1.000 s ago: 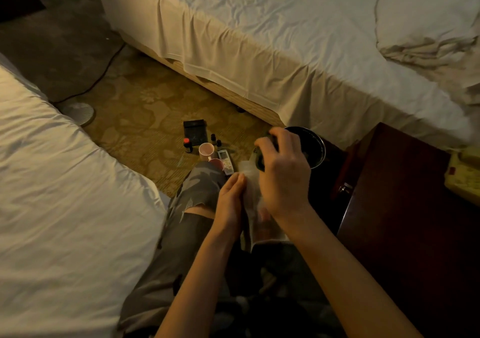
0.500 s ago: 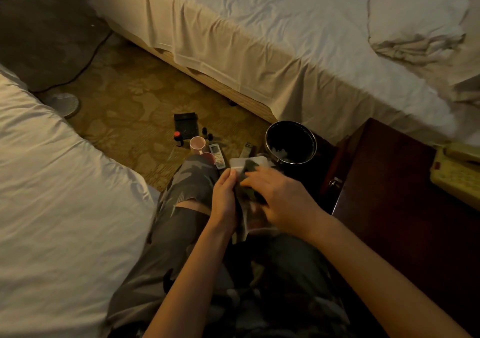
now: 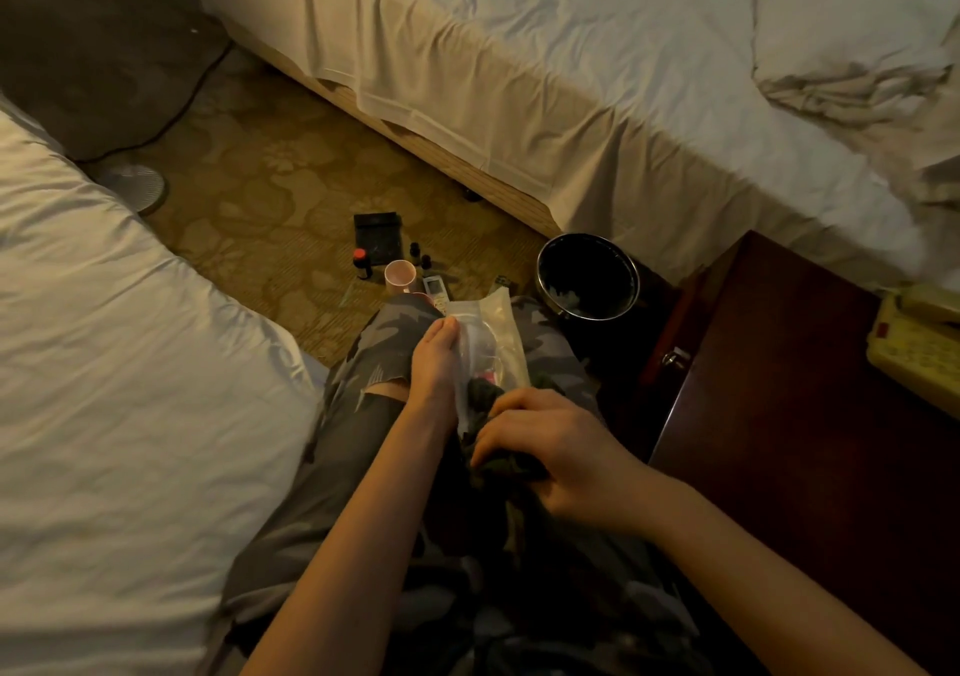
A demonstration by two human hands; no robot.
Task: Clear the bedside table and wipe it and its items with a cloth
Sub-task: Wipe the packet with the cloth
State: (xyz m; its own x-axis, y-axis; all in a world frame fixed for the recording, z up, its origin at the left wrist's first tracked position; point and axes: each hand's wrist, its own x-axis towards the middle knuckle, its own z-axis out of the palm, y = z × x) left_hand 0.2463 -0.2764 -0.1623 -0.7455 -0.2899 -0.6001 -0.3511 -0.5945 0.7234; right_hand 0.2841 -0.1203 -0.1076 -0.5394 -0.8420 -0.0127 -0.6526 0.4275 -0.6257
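The left hand (image 3: pixel 434 363) still pinches the clear plastic packet (image 3: pixel 488 342); the right hand (image 3: pixel 550 446), earlier higher, now grips the dark cloth (image 3: pixel 493 418) against it. Beyond the fingers: patterned carpet (image 3: pixel 270 192), black bin (image 3: pixel 587 275); right, the dark wooden bedside table (image 3: pixel 810 405).

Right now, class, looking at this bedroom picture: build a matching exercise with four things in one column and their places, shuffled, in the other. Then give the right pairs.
Things:
1. pink cup
2. telephone
3. black bin
4. clear plastic bag

Places:
A. on the bedside table
B. on the person's lap, held by the left hand
C. on the carpet beside small bottles
D. on the floor between the bed and the bedside table

Pairs: 1-C, 2-A, 3-D, 4-B
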